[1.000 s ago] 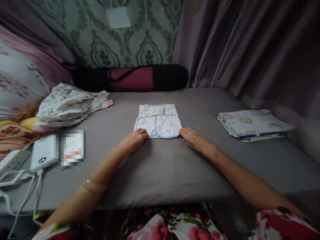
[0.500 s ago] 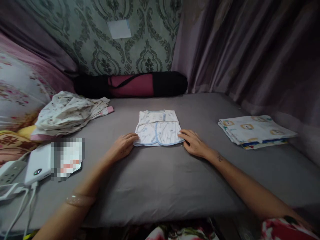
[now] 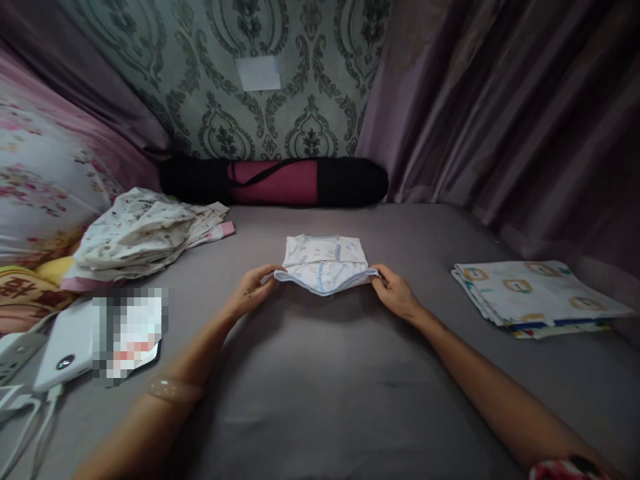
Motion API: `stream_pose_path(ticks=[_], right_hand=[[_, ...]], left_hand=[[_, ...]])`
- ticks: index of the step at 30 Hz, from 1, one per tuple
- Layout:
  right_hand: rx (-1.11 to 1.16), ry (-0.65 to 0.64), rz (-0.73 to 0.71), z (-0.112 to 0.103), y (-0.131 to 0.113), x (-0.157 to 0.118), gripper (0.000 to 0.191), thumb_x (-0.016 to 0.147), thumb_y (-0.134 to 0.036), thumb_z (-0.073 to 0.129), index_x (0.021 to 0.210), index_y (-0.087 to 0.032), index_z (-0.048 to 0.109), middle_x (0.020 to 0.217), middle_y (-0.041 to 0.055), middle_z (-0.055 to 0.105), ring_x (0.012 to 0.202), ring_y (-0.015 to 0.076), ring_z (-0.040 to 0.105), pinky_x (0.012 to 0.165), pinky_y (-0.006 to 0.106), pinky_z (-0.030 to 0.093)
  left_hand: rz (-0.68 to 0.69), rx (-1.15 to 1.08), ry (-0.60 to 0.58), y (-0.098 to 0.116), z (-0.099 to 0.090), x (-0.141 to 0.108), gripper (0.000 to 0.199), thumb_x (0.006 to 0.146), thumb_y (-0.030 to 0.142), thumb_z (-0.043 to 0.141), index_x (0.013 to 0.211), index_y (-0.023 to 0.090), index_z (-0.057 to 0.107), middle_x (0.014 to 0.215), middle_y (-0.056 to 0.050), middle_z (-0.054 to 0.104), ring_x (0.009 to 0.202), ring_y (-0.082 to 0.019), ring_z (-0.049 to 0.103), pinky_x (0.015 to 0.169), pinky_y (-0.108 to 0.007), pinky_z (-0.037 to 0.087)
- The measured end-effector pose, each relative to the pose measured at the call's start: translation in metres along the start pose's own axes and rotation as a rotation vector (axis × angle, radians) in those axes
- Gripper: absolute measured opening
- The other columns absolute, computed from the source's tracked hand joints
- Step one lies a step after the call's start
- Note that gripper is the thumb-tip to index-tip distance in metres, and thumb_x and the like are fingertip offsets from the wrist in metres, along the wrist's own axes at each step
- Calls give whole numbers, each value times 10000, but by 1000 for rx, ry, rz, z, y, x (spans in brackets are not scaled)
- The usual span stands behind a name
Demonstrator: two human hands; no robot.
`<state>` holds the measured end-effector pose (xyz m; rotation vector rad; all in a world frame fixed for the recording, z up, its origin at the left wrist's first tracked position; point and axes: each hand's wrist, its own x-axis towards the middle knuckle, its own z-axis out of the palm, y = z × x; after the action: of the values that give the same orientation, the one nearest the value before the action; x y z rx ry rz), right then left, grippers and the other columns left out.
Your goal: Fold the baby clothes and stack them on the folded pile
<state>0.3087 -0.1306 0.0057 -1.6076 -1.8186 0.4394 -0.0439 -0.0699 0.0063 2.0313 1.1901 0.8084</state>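
Left arm: extends forward and inward from the lower left, a translucent bangle around the forearm. Left hand: turned inward, back of the hand toward the left, fingers bent; thumb and fingers pinch the near left corner of the garment.

Garment: small, white with a faint blue-grey print, positioned at the centre of the grey sheet between the two hands. Far part lies flat, the neckline at the far side bound in light blue. A fold line crosses the width. A short blue-trimmed strip shows right of the middle, with a further blue band below it. The near edge, also bound in blue, is drawn out between the corners and appears raised from the sheet; its middle sags toward the wearer of the camera.

Right hand: mirrors the left, wrist nearly straight, fingers bent and pinching the near right corner; exact thumb contact cannot be confirmed. Right arm: extends from the lower right, a red-patterned sleeve partly visible.
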Motion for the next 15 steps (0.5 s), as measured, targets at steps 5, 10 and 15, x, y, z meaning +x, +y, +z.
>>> stream_pose_path(ticks=[5, 10, 15], right_hand=[[41, 135, 47, 11, -7, 27, 289, 906, -364, 392, 1026, -199, 597, 775, 22, 659, 534, 142, 527, 541, 243, 405], [33, 229, 81, 22, -2, 56, 309, 909, -360, 360, 1038, -192, 585, 853, 73, 689, 708, 202, 622, 676, 286, 462], [-28, 273, 112, 35, 10, 93, 324, 930, -314, 323, 1088, -185, 574, 988, 123, 701, 901, 248, 643, 801, 342, 482]], left_hand=[[-15, -136, 176, 5, 13, 27, 326, 858, 407, 485, 991, 168, 661, 917, -49, 698, 857, -179, 624, 780, -271, 491], [-14, -174, 299, 0, 25, 55, 277, 868, 369, 465, 949, 165, 635, 815, -19, 636, 765, -147, 565, 698, -241, 459], [-76, -59, 418, -14, 35, 88, 241, 892, 318, 420, 919, 173, 611, 752, 2, 592, 721, -140, 536, 675, -240, 435]])
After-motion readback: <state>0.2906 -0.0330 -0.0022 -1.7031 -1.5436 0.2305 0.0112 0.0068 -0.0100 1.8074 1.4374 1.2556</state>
